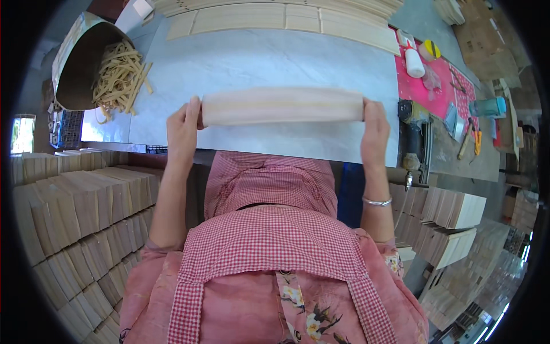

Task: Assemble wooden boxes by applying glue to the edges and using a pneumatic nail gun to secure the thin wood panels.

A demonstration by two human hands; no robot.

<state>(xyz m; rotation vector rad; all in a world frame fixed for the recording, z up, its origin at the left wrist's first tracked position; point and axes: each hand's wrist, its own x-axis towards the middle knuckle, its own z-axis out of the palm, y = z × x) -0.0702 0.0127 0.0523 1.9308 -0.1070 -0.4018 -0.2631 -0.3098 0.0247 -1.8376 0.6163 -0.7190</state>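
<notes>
A pale wooden board (281, 106), blurred by motion, spans the space between my two hands above the white marble-patterned tabletop (275, 54). My left hand (184, 129) is closed on its left end, with the thumb and fingers along the short edge. At the opposite end my right hand (375, 127) grips the other short edge, and a silver bangle circles that wrist. More pale boards (240, 19) lie in rows and a stack along the far side of the table.
A tipped container (74, 66) at the far left spills thin wood strips (121, 77). On the right lie a white bottle (413, 62), a tape roll (428, 50), a teal jar (490, 107) and orange-handled scissors (478, 142). Board stacks (86, 203) flank me on the left and right (452, 215).
</notes>
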